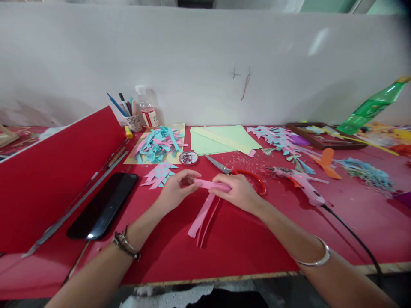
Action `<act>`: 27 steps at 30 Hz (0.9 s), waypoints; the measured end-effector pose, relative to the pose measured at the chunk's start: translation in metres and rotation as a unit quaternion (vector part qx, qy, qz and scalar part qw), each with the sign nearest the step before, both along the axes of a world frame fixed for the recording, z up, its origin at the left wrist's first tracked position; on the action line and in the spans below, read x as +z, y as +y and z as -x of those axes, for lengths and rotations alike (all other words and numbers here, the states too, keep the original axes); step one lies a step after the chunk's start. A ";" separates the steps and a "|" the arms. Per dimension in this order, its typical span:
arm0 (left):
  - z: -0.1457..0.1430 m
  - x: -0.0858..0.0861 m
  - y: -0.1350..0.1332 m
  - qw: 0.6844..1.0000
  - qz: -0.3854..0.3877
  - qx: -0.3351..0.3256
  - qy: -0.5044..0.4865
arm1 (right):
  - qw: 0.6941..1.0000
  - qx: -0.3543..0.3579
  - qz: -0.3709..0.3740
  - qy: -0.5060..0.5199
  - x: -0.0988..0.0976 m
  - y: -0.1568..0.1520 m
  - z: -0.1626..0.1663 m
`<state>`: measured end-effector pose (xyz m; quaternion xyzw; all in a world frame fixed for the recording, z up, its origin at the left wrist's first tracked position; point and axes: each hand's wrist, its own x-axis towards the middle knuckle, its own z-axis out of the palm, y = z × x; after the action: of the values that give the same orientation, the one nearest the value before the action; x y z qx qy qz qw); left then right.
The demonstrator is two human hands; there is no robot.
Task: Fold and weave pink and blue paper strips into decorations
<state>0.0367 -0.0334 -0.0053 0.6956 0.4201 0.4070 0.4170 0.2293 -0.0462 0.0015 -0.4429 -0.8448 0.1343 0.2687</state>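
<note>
Between my two hands, just above the red table, is a pink paper strip (pixel 204 184) with more pink lengths (pixel 201 217) hanging down from it. My left hand (pixel 177 188) pinches one end between thumb and fingers. Fingers of my right hand (pixel 237 191) are closed around the other end, hiding part of the paper. Scissors with red handles (pixel 263 186) lie just beyond my right hand. A woven piece of pink and blue paper (pixel 158 174) rests past my left hand, near a round badge-like disc (pixel 188 158).
A black phone (pixel 104 205) and a leaning red board (pixel 61 184) are at left. Cut strips (pixel 159 143) pile behind. A pink glue gun (pixel 298 183) with a black cord lies right. Green paper (pixel 208 143), a brown tray (pixel 346 144) and a tilted green bottle (pixel 374 107) stand farther back.
</note>
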 end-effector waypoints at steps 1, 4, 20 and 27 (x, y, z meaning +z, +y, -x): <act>0.000 0.001 0.000 1.000 0.001 0.002 0.003 | 1.000 0.003 -0.001 0.000 0.000 0.000 0.000; 0.001 0.002 0.000 1.000 0.007 0.010 0.012 | 1.000 0.006 0.000 0.004 0.001 0.000 0.000; 0.002 0.006 -0.001 0.999 0.010 0.011 0.046 | 1.000 0.001 0.000 0.014 0.000 0.000 0.000; 0.004 0.006 -0.001 0.998 0.006 0.025 0.052 | 1.000 0.002 0.002 0.026 0.002 0.000 0.000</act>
<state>0.0326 -0.0340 0.0007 0.7028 0.4610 0.3779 0.3882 0.2289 -0.0458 0.0033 -0.4380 -0.8382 0.1482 0.2890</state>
